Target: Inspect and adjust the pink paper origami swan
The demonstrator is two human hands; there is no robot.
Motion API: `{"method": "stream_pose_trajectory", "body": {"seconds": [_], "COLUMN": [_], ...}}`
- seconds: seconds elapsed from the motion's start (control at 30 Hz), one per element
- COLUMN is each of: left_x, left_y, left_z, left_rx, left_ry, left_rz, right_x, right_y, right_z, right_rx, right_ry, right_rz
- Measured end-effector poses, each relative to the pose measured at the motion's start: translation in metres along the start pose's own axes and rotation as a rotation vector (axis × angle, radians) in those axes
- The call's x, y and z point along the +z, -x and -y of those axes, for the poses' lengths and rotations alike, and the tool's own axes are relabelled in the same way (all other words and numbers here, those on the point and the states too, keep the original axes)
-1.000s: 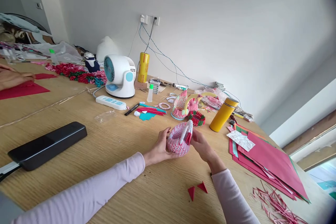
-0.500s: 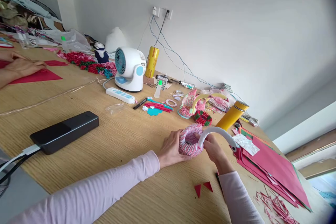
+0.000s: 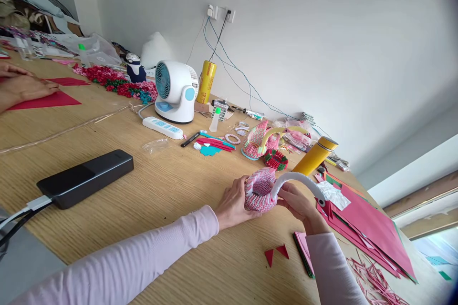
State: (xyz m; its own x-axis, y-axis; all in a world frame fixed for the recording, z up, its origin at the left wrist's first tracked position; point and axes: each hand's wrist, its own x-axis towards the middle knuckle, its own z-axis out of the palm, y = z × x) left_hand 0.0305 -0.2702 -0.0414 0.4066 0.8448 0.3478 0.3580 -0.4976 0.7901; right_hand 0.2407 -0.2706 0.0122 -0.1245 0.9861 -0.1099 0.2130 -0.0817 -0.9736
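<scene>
Left hand cups the left side of the pink paper swan; right hand grips its white neck, both closed on it above the table

A pink-and-white folded-paper swan body is showing a white curved neck tipped red. Two red paper triangles are lying on the light wood-grain surface, beside a yellow metal flask.
</scene>
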Motion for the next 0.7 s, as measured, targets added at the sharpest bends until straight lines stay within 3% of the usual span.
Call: {"method": "stream_pose_trajectory", "body": {"seconds": [0.23, 0.43, 0.57, 0.7], "left_x": [0.008, 0.002, -0.016, -0.049], "left_y": [0.002, -0.006, -0.021, -0.048], "left_z": [0.001, 0.015, 0.031, 0.045], "left_rx": [0.031, 0.062, -0.012, -0.035], "left_ry": [0.098, 0.187, 0.182, 0.183], "left_rz": [-0.037, -0.074, -0.104, -0.106], "right_x": [0.008, 0.024, 0.034, 0.042], "right_y": [0.003, -0.008, -0.03, -0.064], "right_z": [0.009, 0.01, 0.009, 0.026], "right_rx": [0.008, -0.005, -0.012, -0.024], "right_ry": [0.069, 0.021, 0.017, 0.027], "right_rz": [0.061, 0.045, 0.029, 0.062]}}
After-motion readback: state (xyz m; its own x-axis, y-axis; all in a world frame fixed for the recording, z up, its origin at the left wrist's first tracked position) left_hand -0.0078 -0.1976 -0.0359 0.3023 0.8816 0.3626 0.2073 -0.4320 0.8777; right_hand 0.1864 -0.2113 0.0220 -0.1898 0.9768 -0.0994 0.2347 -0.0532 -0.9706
